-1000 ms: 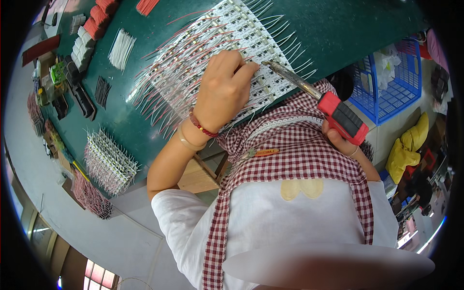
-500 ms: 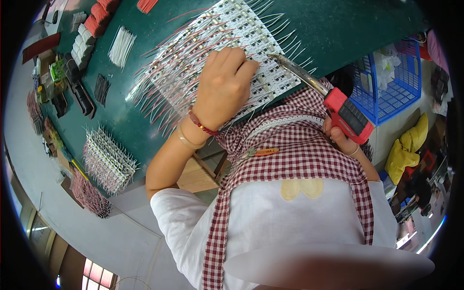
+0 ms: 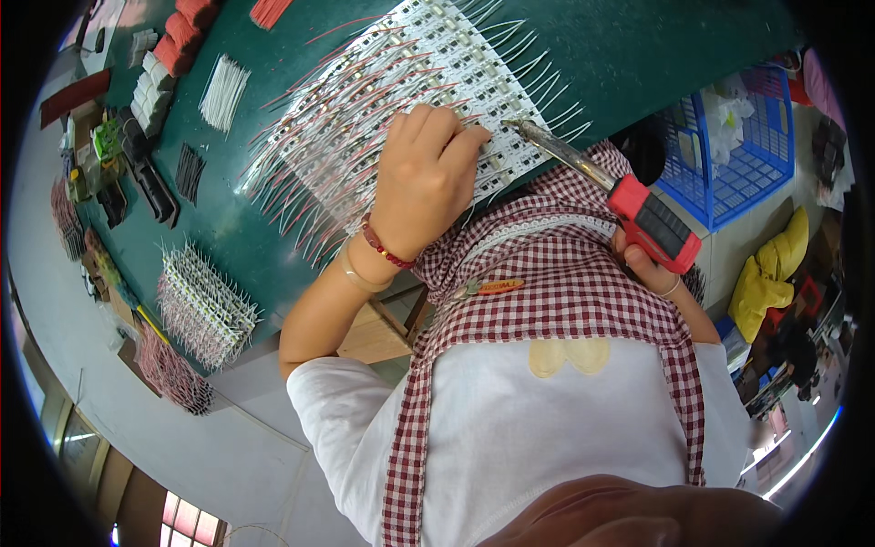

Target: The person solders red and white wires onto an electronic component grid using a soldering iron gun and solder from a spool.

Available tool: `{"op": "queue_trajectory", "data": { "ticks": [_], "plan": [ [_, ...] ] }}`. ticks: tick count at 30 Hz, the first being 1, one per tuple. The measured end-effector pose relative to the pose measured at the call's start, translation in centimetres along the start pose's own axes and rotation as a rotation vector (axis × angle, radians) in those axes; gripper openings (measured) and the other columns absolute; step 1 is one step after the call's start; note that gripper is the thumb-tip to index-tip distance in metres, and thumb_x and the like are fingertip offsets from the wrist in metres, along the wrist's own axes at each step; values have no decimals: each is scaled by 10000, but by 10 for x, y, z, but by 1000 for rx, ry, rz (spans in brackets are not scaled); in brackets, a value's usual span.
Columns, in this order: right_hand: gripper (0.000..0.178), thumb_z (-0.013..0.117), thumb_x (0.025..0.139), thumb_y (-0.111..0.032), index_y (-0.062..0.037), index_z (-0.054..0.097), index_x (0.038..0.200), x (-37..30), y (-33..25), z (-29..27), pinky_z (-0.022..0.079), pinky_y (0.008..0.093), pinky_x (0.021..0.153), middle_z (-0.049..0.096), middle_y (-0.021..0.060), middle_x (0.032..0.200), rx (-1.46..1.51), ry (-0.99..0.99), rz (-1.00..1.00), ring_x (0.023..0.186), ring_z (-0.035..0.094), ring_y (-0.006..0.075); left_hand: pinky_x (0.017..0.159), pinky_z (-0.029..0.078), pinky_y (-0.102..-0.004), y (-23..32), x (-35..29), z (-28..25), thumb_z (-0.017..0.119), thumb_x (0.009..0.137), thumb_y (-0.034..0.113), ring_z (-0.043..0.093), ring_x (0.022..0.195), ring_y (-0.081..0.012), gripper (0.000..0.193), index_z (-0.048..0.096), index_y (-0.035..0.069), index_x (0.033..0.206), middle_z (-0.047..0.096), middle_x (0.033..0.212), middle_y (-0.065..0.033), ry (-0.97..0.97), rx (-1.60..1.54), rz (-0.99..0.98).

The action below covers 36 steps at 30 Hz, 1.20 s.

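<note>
A white circuit board panel (image 3: 497, 88) lies on the green table, with rows of small parts and many red and white wires standing out from it. Over its near part is my left hand (image 3: 427, 173), its fingers curled and pinched together; what they hold, if anything, is hidden. My right hand (image 3: 645, 264) grips a soldering iron (image 3: 654, 221) with a red and black handle. The iron's metal tip points left, over the panel's right part close to my left fingers; I cannot tell whether it touches.
On the green table (image 3: 638, 55) lie white wires (image 3: 224, 93), black wires (image 3: 190, 171) and red wire bundles (image 3: 185, 35). A stack of wired boards (image 3: 205, 305) stands at the left edge. A blue plastic basket (image 3: 729, 164) and a yellow bag (image 3: 770, 278) are at the right.
My left hand has moved slightly right and nearer to me over the panel. The soldering iron's tip has dropped a little toward me. The panel sits slightly farther left in view.
</note>
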State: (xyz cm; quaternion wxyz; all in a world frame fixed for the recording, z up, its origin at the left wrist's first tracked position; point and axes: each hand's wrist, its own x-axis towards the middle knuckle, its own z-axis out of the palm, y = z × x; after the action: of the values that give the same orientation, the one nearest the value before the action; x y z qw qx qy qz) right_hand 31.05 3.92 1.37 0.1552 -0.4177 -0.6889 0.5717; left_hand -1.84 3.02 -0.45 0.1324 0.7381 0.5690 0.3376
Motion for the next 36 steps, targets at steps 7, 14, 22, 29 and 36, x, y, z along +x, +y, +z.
{"op": "queue_trajectory", "data": {
  "ticks": [7,14,22,29,36],
  "plan": [
    [201,680,788,-211,-21,649,847,4,-7,1,475,328,581,631,103,784,5,-30,-4,654,612,253,641,378,-358,1,0,0,643,688,-22,482,709,-245,179,637,51,851,462,738,-70,12,6,-10],
    [186,681,783,-193,-21,652,848,-2,-2,3,483,318,593,630,103,783,-52,18,-27,677,625,249,666,400,-367,3,-1,0,649,692,-18,500,726,-257,166,634,52,842,468,742,-78,9,-51,-63],
    [174,675,762,-157,-15,657,862,6,-10,0,492,317,602,632,108,787,-30,-18,-13,681,628,259,672,411,-369,5,3,-2,643,690,-17,505,736,-262,158,635,47,834,474,752,-83,-23,-42,-83],
    [191,685,751,-199,-25,637,814,5,-10,2,469,321,560,608,99,756,-20,-11,11,646,606,251,608,441,-356,4,11,-7,674,686,-35,535,686,-246,179,670,62,835,513,721,-72,-38,-34,-49],
    [182,691,737,-191,-31,634,804,9,-14,3,463,317,553,586,85,728,-95,-17,4,625,593,242,621,444,-361,3,11,-7,676,686,-34,537,696,-252,182,662,63,839,509,726,-75,-58,-18,-43]
  ]
}}
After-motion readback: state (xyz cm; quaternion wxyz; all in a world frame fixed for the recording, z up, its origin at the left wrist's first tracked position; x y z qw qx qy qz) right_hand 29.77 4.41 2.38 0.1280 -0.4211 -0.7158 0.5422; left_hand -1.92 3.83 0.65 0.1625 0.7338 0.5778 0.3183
